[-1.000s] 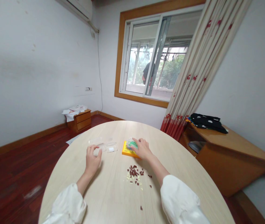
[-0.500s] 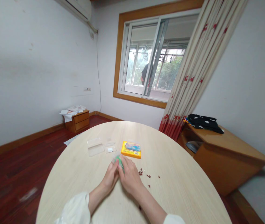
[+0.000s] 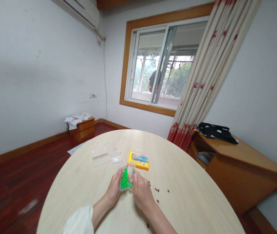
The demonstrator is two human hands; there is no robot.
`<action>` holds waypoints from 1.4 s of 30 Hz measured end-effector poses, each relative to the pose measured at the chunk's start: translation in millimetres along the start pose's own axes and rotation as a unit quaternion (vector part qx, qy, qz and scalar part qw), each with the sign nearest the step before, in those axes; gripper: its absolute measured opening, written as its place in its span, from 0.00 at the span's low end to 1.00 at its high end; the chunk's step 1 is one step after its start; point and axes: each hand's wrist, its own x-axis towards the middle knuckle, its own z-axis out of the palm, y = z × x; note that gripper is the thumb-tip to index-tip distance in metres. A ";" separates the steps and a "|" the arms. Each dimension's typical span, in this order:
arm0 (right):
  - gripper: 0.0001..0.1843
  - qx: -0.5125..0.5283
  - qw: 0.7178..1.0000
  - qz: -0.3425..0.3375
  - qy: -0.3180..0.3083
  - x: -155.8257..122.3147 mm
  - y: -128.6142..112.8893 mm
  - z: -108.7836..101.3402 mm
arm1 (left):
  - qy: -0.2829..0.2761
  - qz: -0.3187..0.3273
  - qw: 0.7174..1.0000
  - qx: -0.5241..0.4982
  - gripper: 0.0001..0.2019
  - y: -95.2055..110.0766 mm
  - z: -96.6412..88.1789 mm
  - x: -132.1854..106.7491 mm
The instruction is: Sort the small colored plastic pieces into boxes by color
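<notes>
Between my fingertips stands a small clear packet (image 3: 126,178), glossy and see-through, with bright green pieces (image 3: 124,180) bunched inside it, small and angular. My left hand (image 3: 114,191) pinches its left edge and my right hand (image 3: 140,194) its right edge. The fingers of both are curled in and closed on the plastic, so the packet is held upright just above the table (image 3: 84,191). Whether the plastic is soft or stiff I cannot tell.

The table under my hands is round, pale and matt, with a fine straight wood grain. Just to the right of my right fingers lie a few tiny dark brown bits (image 3: 156,189), scattered loose on the surface. Beyond my fingertips a flat yellow box (image 3: 138,160) lies rectangular, with a printed lid. Beyond my left fingers, to the left of that box, are two clear plastic cases (image 3: 101,157), shallow, thin-walled and nearly colourless against the wood.
</notes>
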 end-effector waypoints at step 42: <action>0.19 0.046 0.995 0.067 0.057 10.2 69.4 -24.5 | 0.013 0.164 0.967 0.197 0.27 -3.5 -3.3 12.0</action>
